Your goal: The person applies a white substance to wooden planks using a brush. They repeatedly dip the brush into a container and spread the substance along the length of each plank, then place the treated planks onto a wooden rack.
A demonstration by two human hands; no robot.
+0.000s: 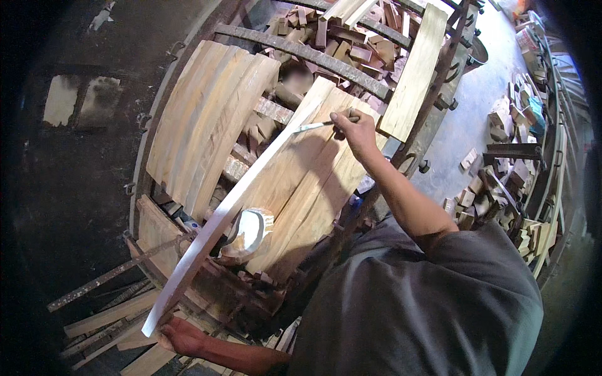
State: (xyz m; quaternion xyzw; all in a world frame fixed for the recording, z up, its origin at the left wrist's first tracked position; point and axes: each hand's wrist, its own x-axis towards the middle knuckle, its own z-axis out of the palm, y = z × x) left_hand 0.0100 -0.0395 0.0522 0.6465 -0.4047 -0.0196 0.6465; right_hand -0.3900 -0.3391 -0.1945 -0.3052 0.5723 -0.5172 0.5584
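Wood strip (216, 229) lies aslant in front of me across the wide boards (313, 188), its narrow edge turned up and coated white for much of its length. My hands are well apart: the left hand (180, 336) looks closed on the near end of the strip, and the right hand (355, 131) pinches a brush (315, 126), its tip at the edge near the far end. I judge that I'm partway through spreading glue; the next stroke calls for a steady left hold and a light, even pull along the edge. A pot (237, 253) with white stuff inside sits on the boards beside the strip.

The surface is an open frame of crusted metal bars (301, 55), with more boards (204, 125) at left and a single plank (416, 75) at right. Offcuts (360, 53) are heaped below the bars, and more wood scraps (473, 191) litter the pale floor (442, 166) to my right.
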